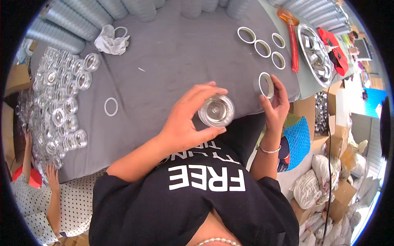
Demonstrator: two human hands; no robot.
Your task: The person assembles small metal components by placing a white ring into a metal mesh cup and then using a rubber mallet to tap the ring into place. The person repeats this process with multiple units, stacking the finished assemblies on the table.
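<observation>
My left hand [186, 123] grips a clear round plastic cap with a ribbed metallic centre [216, 110], held just above the near edge of the grey cloth table [172, 61]. My right hand [275, 104] holds a white ring [266, 85] upright between thumb and fingers, to the right of the cap. The two parts are apart.
Several white rings [262, 48] lie at the far right, one loose ring [111, 106] at the left. A heap of clear caps [61, 102] covers the left side. Crumpled white cloth [111, 40], a red-handled tool [294, 45], a metal bowl [316, 53]. Another person's hand [51, 174] is at lower left.
</observation>
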